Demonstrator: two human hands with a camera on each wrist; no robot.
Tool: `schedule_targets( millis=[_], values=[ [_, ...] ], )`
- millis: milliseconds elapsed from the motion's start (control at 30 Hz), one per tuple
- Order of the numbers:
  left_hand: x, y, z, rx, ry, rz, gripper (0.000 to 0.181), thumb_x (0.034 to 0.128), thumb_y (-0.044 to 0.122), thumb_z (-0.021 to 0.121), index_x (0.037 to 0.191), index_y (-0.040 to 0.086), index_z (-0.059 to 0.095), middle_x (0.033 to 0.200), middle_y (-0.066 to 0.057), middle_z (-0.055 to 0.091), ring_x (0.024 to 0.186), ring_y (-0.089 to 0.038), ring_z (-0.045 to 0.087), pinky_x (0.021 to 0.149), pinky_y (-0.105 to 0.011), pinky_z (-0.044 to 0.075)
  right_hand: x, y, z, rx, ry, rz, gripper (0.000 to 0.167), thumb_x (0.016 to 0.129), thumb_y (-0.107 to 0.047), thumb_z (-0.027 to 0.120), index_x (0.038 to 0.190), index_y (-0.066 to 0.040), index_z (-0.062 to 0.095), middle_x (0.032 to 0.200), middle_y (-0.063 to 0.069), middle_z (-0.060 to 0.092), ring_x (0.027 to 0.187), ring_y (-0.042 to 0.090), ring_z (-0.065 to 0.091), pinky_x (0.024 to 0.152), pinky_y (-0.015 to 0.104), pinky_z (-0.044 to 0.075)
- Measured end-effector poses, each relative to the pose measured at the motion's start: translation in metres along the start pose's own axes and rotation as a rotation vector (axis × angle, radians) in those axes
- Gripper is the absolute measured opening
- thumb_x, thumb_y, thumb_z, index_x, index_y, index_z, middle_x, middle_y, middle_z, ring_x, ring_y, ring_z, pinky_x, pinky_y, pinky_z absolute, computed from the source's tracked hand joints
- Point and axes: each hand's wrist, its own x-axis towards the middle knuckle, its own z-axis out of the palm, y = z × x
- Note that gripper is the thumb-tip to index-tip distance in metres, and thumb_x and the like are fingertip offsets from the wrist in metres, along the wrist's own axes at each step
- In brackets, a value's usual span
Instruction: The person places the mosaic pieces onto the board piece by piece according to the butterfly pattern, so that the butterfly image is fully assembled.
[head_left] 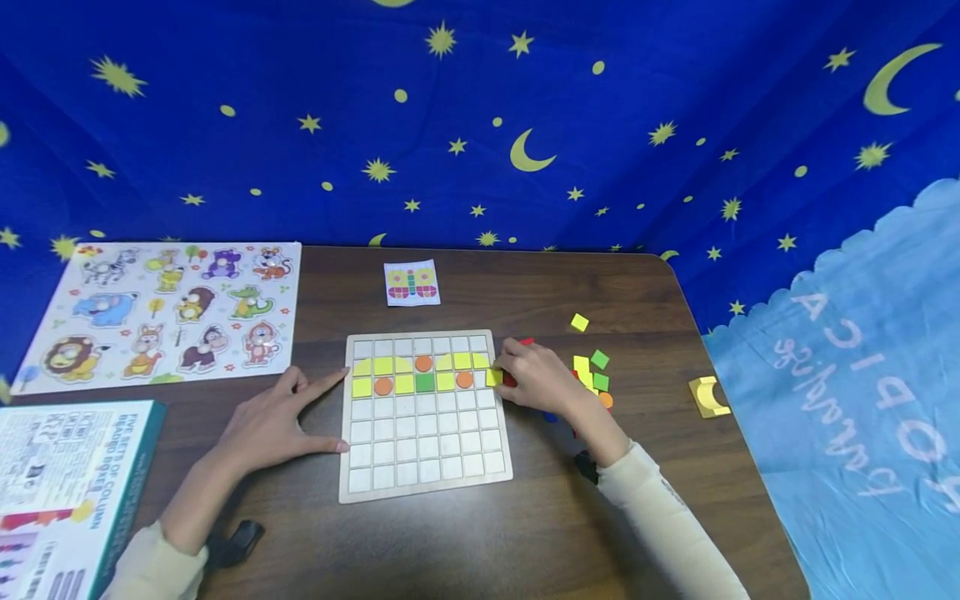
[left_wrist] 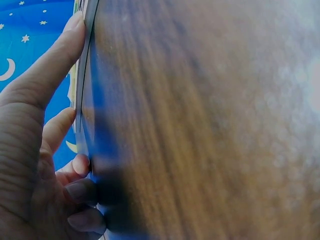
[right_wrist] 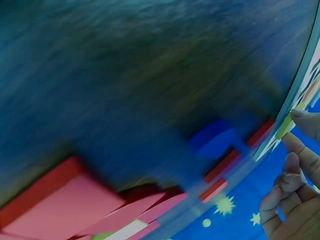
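Observation:
A square wooden grid board (head_left: 427,426) lies on the table, with two of its upper rows holding yellow tiles, orange discs and a green square (head_left: 424,382). My left hand (head_left: 262,425) touches the board's left edge with index finger and thumb spread apart; its other fingers are bent in the left wrist view. At the right end of the second tile row, my right hand (head_left: 536,379) pinches a yellow square tile (right_wrist: 284,127) between thumb and index finger. Loose tiles lie beside and partly behind that hand, among them a green square (head_left: 599,360) and an orange disc (head_left: 605,400).
Behind the board lies a small butterfly pattern card (head_left: 412,283). An animal puzzle (head_left: 165,317) and a boxed game (head_left: 75,500) occupy the left side. A lone yellow tile (head_left: 580,322) sits behind the pile, and a gold-coloured piece (head_left: 707,397) is at the table's right edge.

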Motion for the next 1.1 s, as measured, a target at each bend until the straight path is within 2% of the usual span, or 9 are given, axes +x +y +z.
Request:
schedule_targets(
  millis=[167,433,767,967,1100],
  values=[
    [0.000,0.001,0.000,0.001,0.000,0.000,0.108,0.0639,0.084,0.068,0.153,0.031,0.039,0.098,-0.003,0.036,0.062,-0.015,0.033,0.050,-0.029,0.026,0.005,-0.007,0.001,-0.031,-0.004,-0.033,0.022,0.084,-0.026,0.078,0.096,-0.008,0.074,0.087,0.003,0.057,0.065,0.012,0.047,0.060,0.028,0.043],
    [0.000,0.000,0.001,0.001,0.006,0.005,0.108,0.0637,0.084,0.068,0.153,0.031,0.039,0.098,-0.004,0.036,0.061,-0.015,0.032,0.049,-0.029,0.026,0.010,-0.011,0.000,-0.030,-0.015,-0.042,0.010,0.086,-0.015,0.074,0.095,-0.011,0.076,0.086,0.002,0.057,0.067,0.012,0.048,0.065,0.030,0.044],
    [0.001,0.000,0.001,0.005,0.004,0.005,0.108,0.0638,0.085,0.067,0.153,0.031,0.038,0.098,-0.003,0.035,0.062,-0.015,0.033,0.049,-0.029,0.026,0.013,-0.015,-0.002,0.002,-0.063,0.011,0.014,0.086,-0.018,0.077,0.098,-0.011,0.075,0.085,0.001,0.057,0.069,0.013,0.046,0.066,0.030,0.042],
    [0.002,0.002,0.001,0.000,-0.004,0.009,0.109,0.0643,0.085,0.066,0.154,0.031,0.036,0.099,-0.004,0.036,0.063,-0.015,0.034,0.050,-0.029,0.027,0.010,-0.013,-0.003,0.038,-0.055,0.029,0.019,0.087,-0.019,0.076,0.103,-0.010,0.076,0.087,0.003,0.059,0.070,0.013,0.048,0.066,0.030,0.044],
    [0.001,0.001,0.000,0.002,-0.007,-0.001,0.109,0.0641,0.085,0.066,0.154,0.032,0.036,0.100,-0.004,0.037,0.063,-0.015,0.034,0.050,-0.030,0.026,0.007,-0.009,-0.007,0.047,-0.017,0.023,0.021,0.087,-0.021,0.077,0.105,-0.010,0.076,0.088,0.003,0.059,0.069,0.013,0.050,0.065,0.029,0.046]
  ],
)
